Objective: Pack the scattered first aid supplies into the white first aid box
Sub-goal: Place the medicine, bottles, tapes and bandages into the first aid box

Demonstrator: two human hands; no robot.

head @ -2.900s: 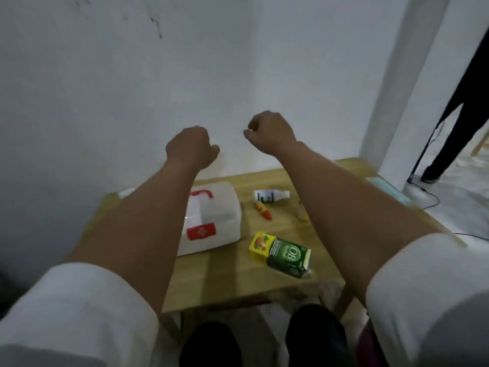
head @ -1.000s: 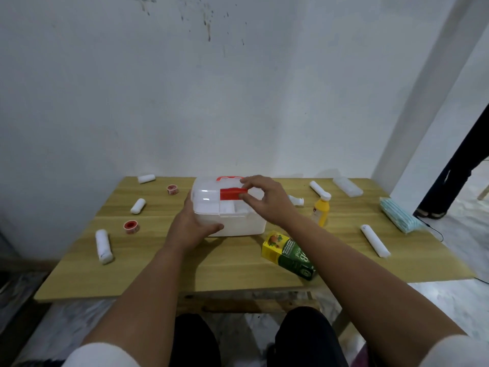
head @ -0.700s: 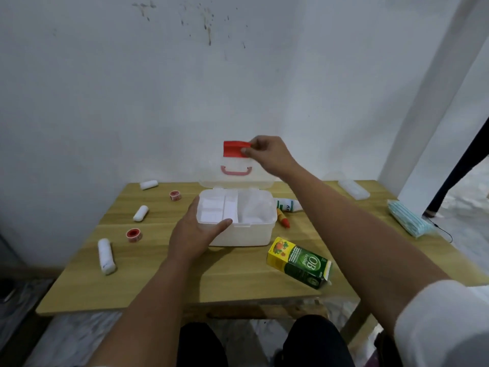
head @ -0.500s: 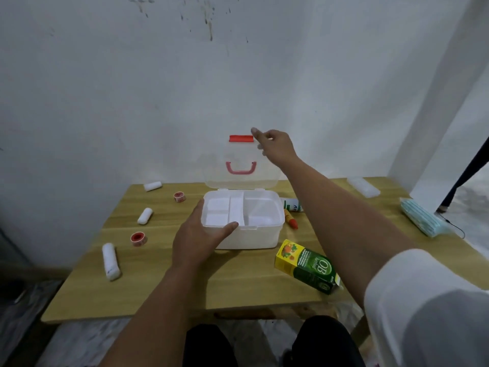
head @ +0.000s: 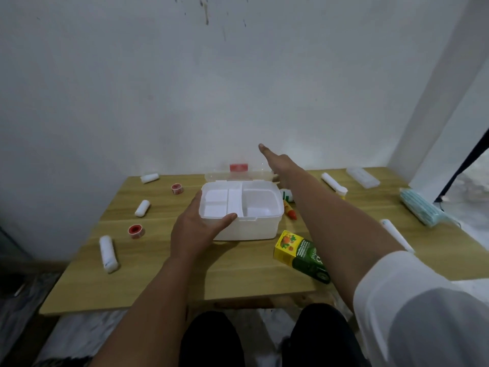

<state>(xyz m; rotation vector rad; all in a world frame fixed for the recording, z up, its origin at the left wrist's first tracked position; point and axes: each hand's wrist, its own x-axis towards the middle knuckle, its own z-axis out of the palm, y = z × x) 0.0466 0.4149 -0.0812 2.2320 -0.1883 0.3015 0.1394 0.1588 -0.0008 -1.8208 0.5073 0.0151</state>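
My left hand (head: 197, 229) braces the open white first aid box (head: 242, 210), thumb hooked over its near rim. My right hand (head: 277, 161) reaches beyond it, fingers spread, empty. Risk: my forearm sweeps the juice carton (head: 301, 256) or orange tube (head: 289, 211) beneath it.

One head view — looking forward and down, close over the table (head: 164, 282).

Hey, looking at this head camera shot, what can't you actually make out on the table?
- Yellow bottle: mostly hidden behind the right forearm.
- White tube beside the box: label cut off by that forearm.
- Green and yellow carton: print too blurred to read.
- Box lid: folded back, seen nearly edge-on.
- Right hand: fingers foreshortened, grip unclear.
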